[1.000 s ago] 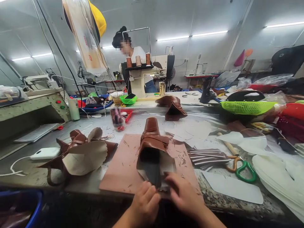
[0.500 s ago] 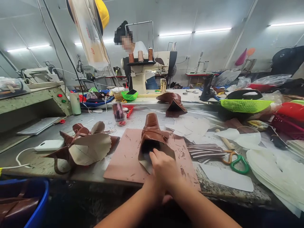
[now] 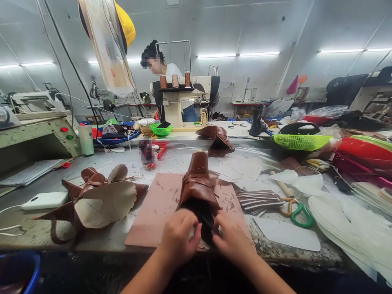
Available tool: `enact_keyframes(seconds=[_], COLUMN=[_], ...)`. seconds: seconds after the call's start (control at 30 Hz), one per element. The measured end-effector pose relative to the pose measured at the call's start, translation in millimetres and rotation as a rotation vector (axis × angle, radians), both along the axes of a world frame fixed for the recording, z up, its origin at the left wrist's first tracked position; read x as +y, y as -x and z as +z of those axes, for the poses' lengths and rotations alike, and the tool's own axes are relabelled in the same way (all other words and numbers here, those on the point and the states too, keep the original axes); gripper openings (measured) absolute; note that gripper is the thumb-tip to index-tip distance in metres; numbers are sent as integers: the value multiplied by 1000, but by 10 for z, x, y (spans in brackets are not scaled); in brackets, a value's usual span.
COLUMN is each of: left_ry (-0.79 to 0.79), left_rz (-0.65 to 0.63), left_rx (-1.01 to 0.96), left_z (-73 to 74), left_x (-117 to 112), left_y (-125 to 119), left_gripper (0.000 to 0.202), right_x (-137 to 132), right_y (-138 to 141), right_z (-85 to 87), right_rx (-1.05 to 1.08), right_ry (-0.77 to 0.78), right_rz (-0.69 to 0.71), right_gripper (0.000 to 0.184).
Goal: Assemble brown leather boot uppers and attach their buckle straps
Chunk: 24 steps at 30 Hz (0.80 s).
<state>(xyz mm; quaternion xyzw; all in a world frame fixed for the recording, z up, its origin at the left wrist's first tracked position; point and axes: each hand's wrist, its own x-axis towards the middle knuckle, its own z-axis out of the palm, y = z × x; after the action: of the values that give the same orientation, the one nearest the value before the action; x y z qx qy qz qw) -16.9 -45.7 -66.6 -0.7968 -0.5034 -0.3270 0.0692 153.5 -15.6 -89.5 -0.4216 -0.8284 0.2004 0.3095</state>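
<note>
A brown leather boot upper (image 3: 197, 185) lies on a pinkish cutting board (image 3: 150, 212), its strapped, narrow part pointing away from me and its dark opening facing me. At the left of that opening, my left hand (image 3: 180, 232) is closed with thumb and fingers pinching the upper's near edge. Opposite it, my right hand (image 3: 231, 237) is closed in a pinch on the right edge. The fingers partly hide the leather they grip. Another brown leather upper (image 3: 107, 200) with a pale lining and scalloped edge rests left of the board.
Striped leather strips (image 3: 260, 201) and green-handled scissors (image 3: 301, 214) lie right of the board, near white sheets (image 3: 343, 220). A third brown upper (image 3: 216, 141) is further back. A white power bank (image 3: 44, 200) sits left. Across the bench, a person (image 3: 174, 71) is behind a sewing machine (image 3: 180, 102).
My hands, close together and overlapping at the opening before, are now apart on either side of it. The upper's opening has tipped lower, and the view has shifted slightly.
</note>
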Motion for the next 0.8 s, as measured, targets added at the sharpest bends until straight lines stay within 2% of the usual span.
enact_keyframes(seconds=[0.03, 0.07, 0.1, 0.17, 0.23, 0.33, 0.4, 0.43, 0.5, 0.6, 0.7, 0.73, 0.8], left_ry=[-66, -64, -4, 225, 421, 495, 506, 521, 555, 534, 500, 533, 626], left_rz=[27, 57, 86, 124, 164, 214, 214, 203, 173, 218, 326, 318, 216], left_rx=[26, 96, 183, 286, 291, 237, 208, 187, 122, -62, -305, -377, -507], left_z=[102, 204, 303, 478, 620, 775, 836, 854, 867, 812, 632, 548, 374], left_x=[89, 192, 301, 508, 658, 763, 793, 810, 868, 1023, 1180, 1206, 1188], left_y=[13, 29, 47, 88, 116, 75, -9, -53, -104, -9, 249, 338, 486], left_gripper=[16, 32, 47, 60, 57, 41, 28, 26, 30, 39, 46, 48, 50], right_x=[-3, 1, 11, 47, 75, 15, -84, -128, -166, -91, 8, 27, 56], right_y=[32, 57, 71, 55, -10, -91, -68, -33, 47, 76, -54, -118, -257], right_z=[-15, -30, -43, -46, 7, 202, 353, 413, 472, 410, 264, 215, 124], right_rx=[-3, -9, -12, 6, 56, 168, 228, 238, 230, 224, 247, 235, 146], right_ry=[-7, -21, -43, -113, -256, -624, -799, -799, -705, -501, -309, -292, -366], right_rz=[7, 10, 14, 18, -34, -158, -77, 7, 86, -19, -120, -142, -182], right_gripper=[15, 15, 14, 12, 13, 23, 27, 27, 27, 25, 14, 12, 16])
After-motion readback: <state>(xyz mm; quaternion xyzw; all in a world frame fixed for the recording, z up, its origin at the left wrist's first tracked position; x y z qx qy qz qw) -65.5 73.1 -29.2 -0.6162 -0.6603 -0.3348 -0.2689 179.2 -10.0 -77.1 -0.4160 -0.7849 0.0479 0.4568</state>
